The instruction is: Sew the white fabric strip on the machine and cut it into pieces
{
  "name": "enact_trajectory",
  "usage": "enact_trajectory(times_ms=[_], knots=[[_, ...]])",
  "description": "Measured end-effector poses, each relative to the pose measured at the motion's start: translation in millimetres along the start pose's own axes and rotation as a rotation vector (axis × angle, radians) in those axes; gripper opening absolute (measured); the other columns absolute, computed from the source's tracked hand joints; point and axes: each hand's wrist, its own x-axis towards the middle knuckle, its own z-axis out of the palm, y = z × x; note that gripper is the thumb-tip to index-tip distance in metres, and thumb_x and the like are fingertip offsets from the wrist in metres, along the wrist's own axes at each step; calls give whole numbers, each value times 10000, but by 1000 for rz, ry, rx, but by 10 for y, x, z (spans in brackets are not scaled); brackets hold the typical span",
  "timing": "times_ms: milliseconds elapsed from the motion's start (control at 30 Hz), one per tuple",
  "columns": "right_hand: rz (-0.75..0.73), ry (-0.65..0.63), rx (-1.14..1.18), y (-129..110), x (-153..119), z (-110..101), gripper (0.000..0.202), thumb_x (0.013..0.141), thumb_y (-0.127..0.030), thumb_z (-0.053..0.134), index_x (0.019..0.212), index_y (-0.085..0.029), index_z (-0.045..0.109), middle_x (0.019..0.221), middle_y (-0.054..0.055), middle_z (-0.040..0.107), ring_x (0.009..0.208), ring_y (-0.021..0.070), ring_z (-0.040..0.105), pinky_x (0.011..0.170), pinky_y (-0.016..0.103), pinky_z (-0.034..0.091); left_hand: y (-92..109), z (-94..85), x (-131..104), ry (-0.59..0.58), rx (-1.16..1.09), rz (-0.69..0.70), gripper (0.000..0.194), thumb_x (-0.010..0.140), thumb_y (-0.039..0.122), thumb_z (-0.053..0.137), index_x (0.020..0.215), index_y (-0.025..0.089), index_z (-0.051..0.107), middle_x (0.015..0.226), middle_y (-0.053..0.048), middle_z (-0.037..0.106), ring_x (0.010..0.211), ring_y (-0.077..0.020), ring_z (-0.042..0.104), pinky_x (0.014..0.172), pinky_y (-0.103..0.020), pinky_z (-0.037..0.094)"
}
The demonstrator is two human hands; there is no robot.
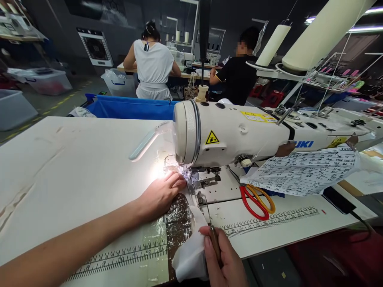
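Observation:
Under the lit head of a white sewing machine [227,133], my left hand [163,193] lies palm down, its fingers together beside the needle area; what is beneath the fingertips is hidden. My right hand [224,259], near the table's front edge, is closed around an awl [214,243] with a wooden handle, its thin metal tip pointing up toward the machine. White fabric [191,255] runs from the machine's guide down beside my right hand. Red and orange-handled scissors [254,199] rest on the machine bed at the right.
A handwritten sheet [305,171] hangs from the machine's front. A phone [338,200] with a cable lies at the right. Printed rulers [272,221] line the table's front. Behind the blue fabric bin [131,107], two people sit at other machines. Thread cones stand upper right.

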Motion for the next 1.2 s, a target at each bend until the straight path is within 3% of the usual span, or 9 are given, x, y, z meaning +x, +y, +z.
enact_trajectory(times_ms=[133, 267, 367, 600, 833, 1200], knots=[[-42, -33, 10, -97, 90, 14, 318, 934, -481, 457, 948, -232, 654, 953, 47, 732, 835, 185, 675, 719, 201, 504, 11, -18, -4, 5, 59, -54, 340, 992, 158, 282, 1121, 113, 593, 1045, -140, 594, 955, -241, 579, 693, -385, 573], [-53, -72, 3, -147, 139, 15, 327, 948, -482, 436, 944, -231, 646, 942, 50, 724, 835, 187, 673, 709, 206, 502, 19, -25, -24, 32, -38, -11, 321, 972, 129, 300, 1069, 123, 606, 950, -107, 608, 834, -190, 574, 662, -340, 561], [-64, -75, 7, -160, 176, 31, 340, 948, -490, 435, 942, -229, 653, 924, 56, 721, 824, 195, 672, 700, 214, 509, 16, -22, -24, 32, -29, 32, 325, 971, 130, 302, 1060, 132, 614, 956, -103, 611, 828, -184, 577, 652, -326, 553], [-98, -92, -15, -209, 308, 100, 312, 946, -455, 429, 944, -231, 647, 928, 52, 716, 837, 195, 675, 734, 229, 513, 0, -21, -7, 21, 72, -14, 349, 981, 142, 264, 1080, 114, 598, 1033, -130, 605, 842, -201, 589, 632, -330, 554], [-122, -126, -52, -216, 371, 107, 287, 947, -419, 418, 957, -227, 631, 932, 46, 717, 821, 184, 673, 710, 229, 512, 15, -39, -27, 48, -54, 32, 294, 960, 132, 328, 1074, 118, 599, 974, -112, 608, 849, -199, 580, 653, -332, 557], [-144, -120, -72, -199, 396, 109, 307, 950, -438, 430, 947, -217, 643, 939, 64, 732, 815, 196, 693, 661, 238, 527, 54, -40, 25, -25, 168, -5, 412, 982, 151, 228, 993, 112, 638, 962, -130, 600, 829, -207, 556, 659, -339, 542]])
